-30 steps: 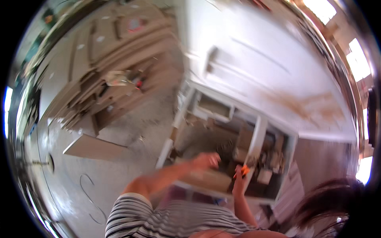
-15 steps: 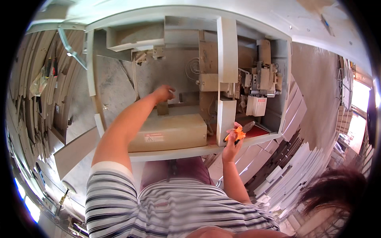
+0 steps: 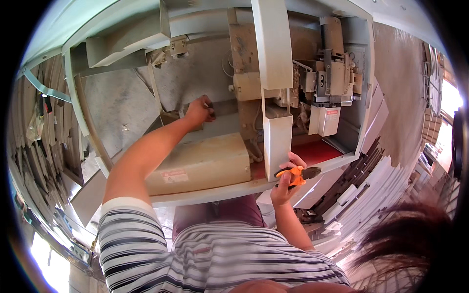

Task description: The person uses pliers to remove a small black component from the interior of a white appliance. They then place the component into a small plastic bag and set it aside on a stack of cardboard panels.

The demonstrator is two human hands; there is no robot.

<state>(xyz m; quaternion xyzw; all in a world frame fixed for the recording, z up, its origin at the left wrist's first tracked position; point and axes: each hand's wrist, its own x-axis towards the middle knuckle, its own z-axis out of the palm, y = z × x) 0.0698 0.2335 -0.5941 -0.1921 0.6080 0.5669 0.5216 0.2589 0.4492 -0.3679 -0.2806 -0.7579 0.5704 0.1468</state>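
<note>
Notably, left hand (image 3: 200, 110) pinched a small part; right hand (image 3: 285, 183), at 4 o'clock, gripped orange pliers (image 3: 295, 174). Risk: pliers slipping into the cabinet (image 3: 364, 88).

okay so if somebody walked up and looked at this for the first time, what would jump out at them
Probably the orange-handled pliers, gripped in the right hand at the front edge of the open machine cabinet. Next, the left hand, reaching deep inside above a beige box, fingers closed on something too small to make out. A pale upright post splits the cabinet, with dusty mechanisms to its right.
</note>
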